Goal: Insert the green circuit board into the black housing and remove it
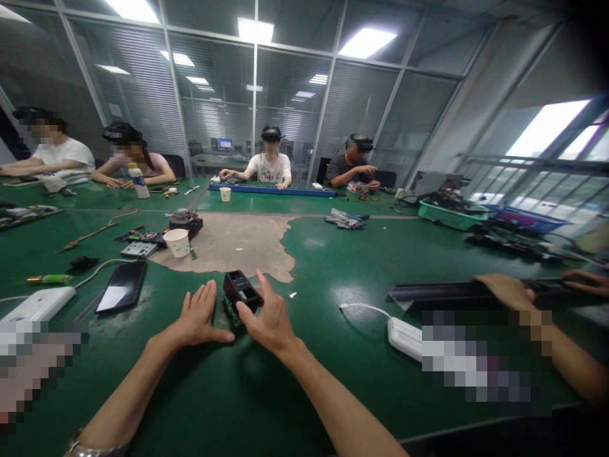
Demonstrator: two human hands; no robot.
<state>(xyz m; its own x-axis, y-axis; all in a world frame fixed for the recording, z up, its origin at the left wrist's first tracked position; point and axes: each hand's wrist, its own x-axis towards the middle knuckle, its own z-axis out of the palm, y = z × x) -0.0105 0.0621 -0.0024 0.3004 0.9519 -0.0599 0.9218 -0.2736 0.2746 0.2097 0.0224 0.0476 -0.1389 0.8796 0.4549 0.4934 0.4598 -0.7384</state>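
A small black box-shaped device with a green circuit board along its side (242, 289) sits tilted on the green table, between my two hands. My right hand (272, 320) grips its near right side, with the thumb on the front and the index finger stretched along the far side. My left hand (198, 317) lies open on the table just left of the device, fingers extended and thumb pointing toward it. Whether the left thumb touches the device I cannot tell. The device's underside is hidden.
Left of my hands lie a phone (122, 287), a white power bank (40, 304) and a paper cup (177, 242) beside electronic parts. At right, another person's hand (509, 292) rests on a long black part (438, 293) behind a white cabled block (404, 336). Several people sit across the table.
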